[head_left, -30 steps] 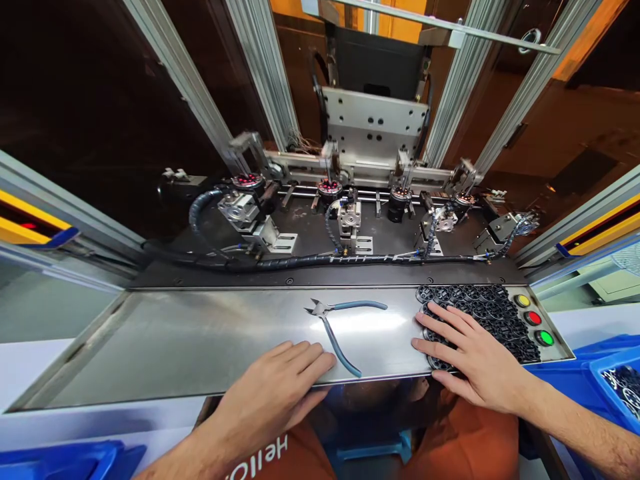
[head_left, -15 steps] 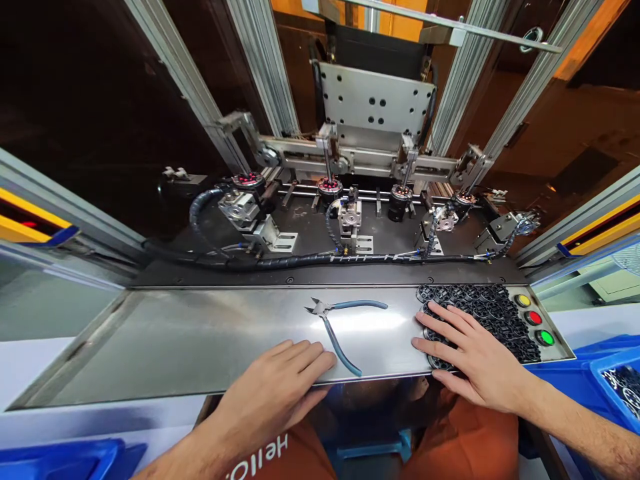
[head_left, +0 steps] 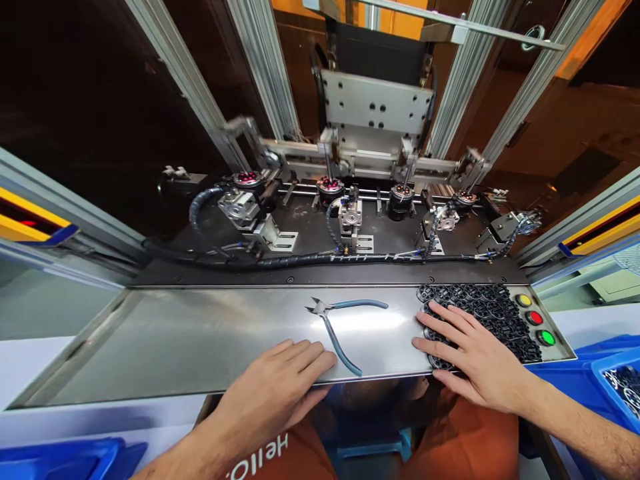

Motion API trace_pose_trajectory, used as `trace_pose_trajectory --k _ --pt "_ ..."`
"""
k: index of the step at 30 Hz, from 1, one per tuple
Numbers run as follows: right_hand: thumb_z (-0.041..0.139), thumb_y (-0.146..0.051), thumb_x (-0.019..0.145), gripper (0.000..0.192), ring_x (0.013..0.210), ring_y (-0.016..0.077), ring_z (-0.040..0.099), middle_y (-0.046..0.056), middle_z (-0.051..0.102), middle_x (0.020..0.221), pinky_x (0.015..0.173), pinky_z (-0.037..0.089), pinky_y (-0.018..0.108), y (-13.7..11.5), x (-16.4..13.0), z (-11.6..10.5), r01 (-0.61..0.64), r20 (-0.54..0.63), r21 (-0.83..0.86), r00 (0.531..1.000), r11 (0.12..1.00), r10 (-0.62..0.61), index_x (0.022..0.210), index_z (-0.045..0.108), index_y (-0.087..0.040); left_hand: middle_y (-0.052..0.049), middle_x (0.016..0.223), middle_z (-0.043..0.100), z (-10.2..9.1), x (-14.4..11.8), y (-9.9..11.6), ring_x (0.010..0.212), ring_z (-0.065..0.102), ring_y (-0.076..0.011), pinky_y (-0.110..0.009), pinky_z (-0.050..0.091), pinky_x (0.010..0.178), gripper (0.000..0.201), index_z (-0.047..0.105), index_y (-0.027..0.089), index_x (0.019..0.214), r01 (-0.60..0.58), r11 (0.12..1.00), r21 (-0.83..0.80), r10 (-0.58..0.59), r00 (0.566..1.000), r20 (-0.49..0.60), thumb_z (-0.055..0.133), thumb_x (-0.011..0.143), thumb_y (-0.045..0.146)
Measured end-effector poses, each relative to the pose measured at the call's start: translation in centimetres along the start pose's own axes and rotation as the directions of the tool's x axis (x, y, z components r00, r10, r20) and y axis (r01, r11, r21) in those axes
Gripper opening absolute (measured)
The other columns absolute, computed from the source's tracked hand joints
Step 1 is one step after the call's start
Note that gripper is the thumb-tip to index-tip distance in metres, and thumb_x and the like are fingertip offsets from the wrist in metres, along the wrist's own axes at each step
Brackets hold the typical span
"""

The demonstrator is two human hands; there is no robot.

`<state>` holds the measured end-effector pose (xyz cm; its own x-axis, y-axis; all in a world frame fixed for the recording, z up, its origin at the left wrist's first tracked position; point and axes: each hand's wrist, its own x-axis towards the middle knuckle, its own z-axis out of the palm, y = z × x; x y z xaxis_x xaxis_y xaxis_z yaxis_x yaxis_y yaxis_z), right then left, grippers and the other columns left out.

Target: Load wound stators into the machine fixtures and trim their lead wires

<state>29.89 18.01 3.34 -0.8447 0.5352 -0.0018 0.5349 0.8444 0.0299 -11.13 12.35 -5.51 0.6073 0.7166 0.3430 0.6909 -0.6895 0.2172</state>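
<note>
My left hand (head_left: 283, 380) rests on the front edge of the metal ledge (head_left: 200, 333), fingers lying together on top and thumb lower, at the edge. Nothing shows in it. Just beyond its fingertips lie diagonal cutting pliers (head_left: 339, 337) with blue-grey handles, jaws and handles spread apart. My right hand (head_left: 473, 357) is spread out over the left part of a bed of small black ring-shaped plastic parts (head_left: 480, 307). Its fingers touch the parts, and the thumb lies along the ledge's front edge.
Behind the ledge stands a machine with several round black fixtures (head_left: 400, 200) under a metal plate (head_left: 377, 107). Yellow, red and green (head_left: 549, 337) buttons sit at the ledge's right end. Blue bins flank me; the right one (head_left: 600, 373) holds parts. Yellow side bars (head_left: 30, 217) flank the opening.
The machine's metal plate and crossbar have moved slightly down, and the linkage looks blurred. Both my hands, the pliers and the black parts have stayed in place.
</note>
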Motion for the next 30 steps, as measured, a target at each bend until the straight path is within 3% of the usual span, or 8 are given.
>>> trace_pose_trajectory --k 6,16,30 --pt "0.065 -0.039 0.115 0.054 0.180 0.0366 0.031 0.003 0.042 0.190 0.137 0.047 0.065 0.08 -0.07 0.06 0.008 0.018 -0.023 1.000 1.000 -0.008 0.168 0.063 -0.036 0.003 0.097 0.072 -0.10 0.04 0.02 0.082 0.069 -0.0250 -0.040 0.046 0.075 0.037 0.053 0.027 0.114 0.004 1.000 -0.003 -0.004 1.000 0.003 0.080 0.094 0.012" --pt "0.068 -0.039 0.113 0.054 0.179 0.0357 0.034 0.003 0.044 0.189 0.141 0.043 0.063 0.04 -0.06 0.08 0.000 -0.005 0.007 1.000 1.000 0.000 0.167 0.065 -0.036 0.003 0.097 0.071 -0.02 -0.02 0.06 0.082 0.070 -0.0253 -0.041 0.047 0.075 0.037 0.053 0.027 0.114 0.003 1.000 0.010 -0.003 1.000 -0.003 0.079 0.093 0.012" --pt "0.065 -0.040 0.115 0.055 0.179 0.0366 0.033 0.003 0.041 0.190 0.137 0.047 0.064 0.11 -0.02 0.04 0.015 0.013 -0.028 1.000 1.000 -0.014 0.169 0.062 -0.036 0.003 0.096 0.070 -0.17 0.01 0.12 0.081 0.069 -0.0255 -0.041 0.047 0.074 0.043 0.053 0.027 0.113 0.001 1.000 0.008 -0.001 1.000 0.007 0.085 0.090 0.012"
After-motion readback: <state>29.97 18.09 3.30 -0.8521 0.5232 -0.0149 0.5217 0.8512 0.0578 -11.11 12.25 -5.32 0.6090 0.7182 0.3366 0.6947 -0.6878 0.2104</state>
